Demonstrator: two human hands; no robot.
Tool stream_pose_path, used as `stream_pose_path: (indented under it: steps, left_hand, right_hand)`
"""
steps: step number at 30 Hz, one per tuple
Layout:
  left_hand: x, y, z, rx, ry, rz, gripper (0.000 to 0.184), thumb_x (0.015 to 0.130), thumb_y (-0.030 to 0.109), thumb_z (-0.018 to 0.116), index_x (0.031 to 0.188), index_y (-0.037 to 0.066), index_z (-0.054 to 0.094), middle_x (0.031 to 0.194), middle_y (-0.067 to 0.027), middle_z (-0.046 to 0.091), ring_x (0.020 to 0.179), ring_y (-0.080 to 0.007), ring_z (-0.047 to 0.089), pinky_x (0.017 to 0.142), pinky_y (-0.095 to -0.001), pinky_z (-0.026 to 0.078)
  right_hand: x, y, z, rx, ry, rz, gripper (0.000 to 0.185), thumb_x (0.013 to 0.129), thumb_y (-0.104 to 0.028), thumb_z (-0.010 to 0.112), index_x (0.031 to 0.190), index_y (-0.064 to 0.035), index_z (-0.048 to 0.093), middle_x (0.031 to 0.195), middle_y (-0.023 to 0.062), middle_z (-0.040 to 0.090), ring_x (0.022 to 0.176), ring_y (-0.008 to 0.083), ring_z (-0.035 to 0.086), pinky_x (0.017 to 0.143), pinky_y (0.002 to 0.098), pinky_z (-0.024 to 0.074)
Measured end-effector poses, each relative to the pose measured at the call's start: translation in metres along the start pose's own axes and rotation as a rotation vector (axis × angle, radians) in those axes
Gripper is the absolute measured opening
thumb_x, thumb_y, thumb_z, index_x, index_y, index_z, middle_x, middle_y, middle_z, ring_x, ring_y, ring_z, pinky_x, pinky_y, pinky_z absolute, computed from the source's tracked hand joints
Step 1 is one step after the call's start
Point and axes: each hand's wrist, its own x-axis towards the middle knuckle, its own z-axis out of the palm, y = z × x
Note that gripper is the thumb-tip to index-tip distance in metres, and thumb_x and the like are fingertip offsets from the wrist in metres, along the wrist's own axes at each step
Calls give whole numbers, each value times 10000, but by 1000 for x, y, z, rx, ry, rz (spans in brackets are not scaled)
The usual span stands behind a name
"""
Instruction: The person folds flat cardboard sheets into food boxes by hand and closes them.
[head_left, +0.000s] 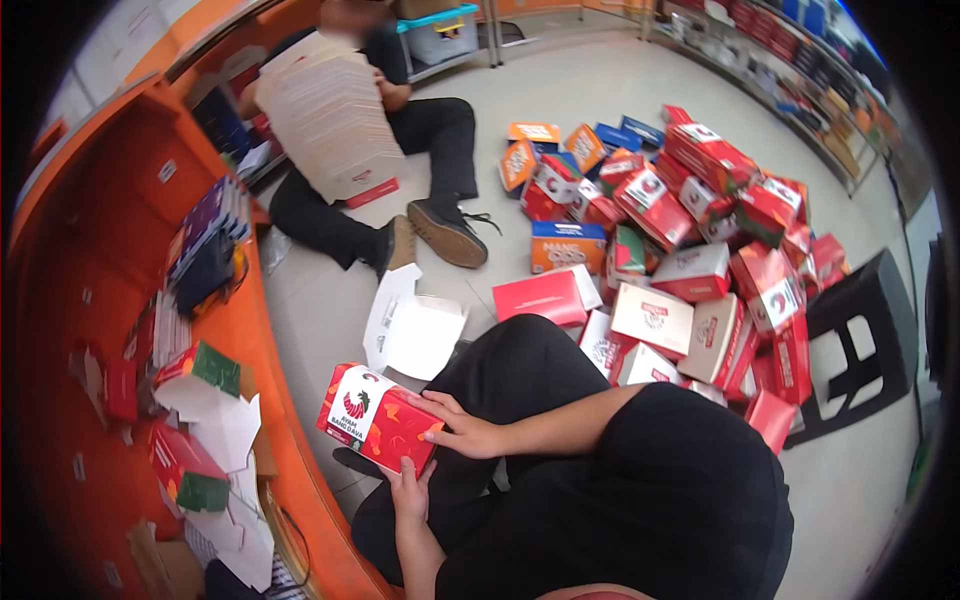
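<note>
- With the centre of our view as the dial, we hold a red box (378,418) at seven o'clock, above the floor beside our folded legs (520,370).
- Our right hand (462,425) grasps its near end from above; our left hand (408,488) grips its lower edge.
- We sit on a pale, glossy tiled floor (570,80), its seams showing near the centre.
- Just beyond the box, towards eight o'clock, a white unfolded carton (425,335) lies on the tiles.
- We see a heap of boxes (650,205), mostly red, spread over the floor from one to four o'clock.
- A black panel (882,290) with cut-out openings lies at three o'clock, against the heap.
- An orange shelf unit (60,260) lines our nine o'clock side.
- At eleven, another person (440,140) sits holding a stack of card sheets (330,110).
- A metal rack (760,85) stands at two; a lidded bin (440,38) at twelve.
</note>
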Motion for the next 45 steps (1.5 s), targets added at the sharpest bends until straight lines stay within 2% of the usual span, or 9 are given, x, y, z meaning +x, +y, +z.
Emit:
stream_pose_path:
  steps: [6,9,13,20,28,31,35,41,45]
  left_hand:
    - [-7,-16,26,231,-285,-7,693,937,471,324,1427,162,-56,1309,-183,433,1108,-272,508,918,-359,389]
    - [-4,-27,29,432,-255,-47,483,945,363,410,1294,30,427,1288,-161,462,1109,-240,512,928,-332,400]
    - [-6,-26,31,446,-132,-68,366,929,168,470,1262,16,459,1252,-141,496,1084,-216,528,908,-305,422]
    - [-4,-23,41,507,-91,-87,347,920,148,483,1238,10,474,1201,-129,525,1029,-184,546,882,-291,441]
    - [-7,-26,42,544,-61,-59,326,914,125,483,1217,6,496,1178,-117,548,998,-165,557,863,-274,448]
    - [-9,-28,44,571,-48,-33,322,911,127,488,1210,8,503,1174,-108,552,989,-158,559,855,-267,451]
    - [-14,-26,45,501,-2,-19,309,909,135,496,1191,12,520,1158,-93,561,979,-148,560,848,-259,449]
    - [-40,51,-4,631,292,437,254,888,104,525,1123,12,548,1127,-92,558,1016,-168,532,914,-293,411]
    - [-75,146,-50,870,704,857,306,849,60,549,1148,7,513,1202,-127,478,1131,-237,458,957,-326,369]
  right_hand:
    - [-3,-21,-46,671,274,215,457,901,-228,483,1336,-144,369,1101,71,510,957,162,513,738,321,490]
    - [19,-33,-111,825,503,-16,362,891,-265,507,1225,-138,451,1069,24,531,956,147,524,783,324,466]
    - [-3,-93,-239,908,1020,-571,202,909,-197,481,1083,-97,459,1054,31,540,940,160,544,835,349,456]
    - [-133,-132,-357,321,1812,-1043,505,861,-119,584,1284,-52,316,1239,135,373,1087,211,450,927,329,415]
    - [-201,-137,-412,45,2096,-718,557,844,-246,600,1296,-46,344,1367,220,85,1251,318,257,998,384,323]
    - [-181,-148,-372,-623,2249,-501,543,833,-211,588,1290,-36,354,1385,226,46,1271,334,211,1019,426,259]
    - [-89,-58,-307,-961,1648,-535,476,764,-113,613,1198,-36,433,1254,219,357,1195,357,339,1008,427,253]
    - [-28,-26,-155,-997,-47,-287,392,777,-348,615,1101,-135,562,1233,140,469,1162,306,426,957,456,334]
    - [-6,-29,-102,-1189,-238,-401,460,787,-397,596,1170,-150,536,1201,96,506,1182,266,417,1013,487,249]
